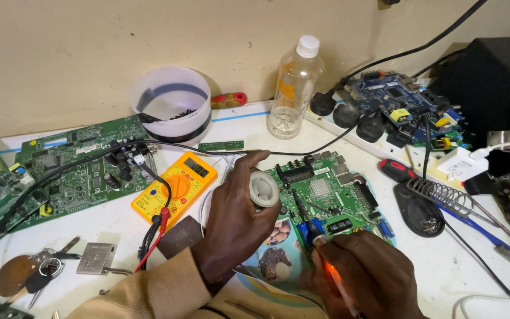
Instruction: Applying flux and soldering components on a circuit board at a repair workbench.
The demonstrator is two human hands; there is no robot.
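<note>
Holding left: left hand grips a solder spool
Right: right hand clasps a soldering iron, tip on the green circuit board
Nearby: yellow multimeter

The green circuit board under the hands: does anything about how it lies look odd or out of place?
Yes. The green circuit board lies on a round printed plate, not on the bare white table. The left hand holds a solder spool at the board's edge; the right hand holds a soldering iron.
</note>
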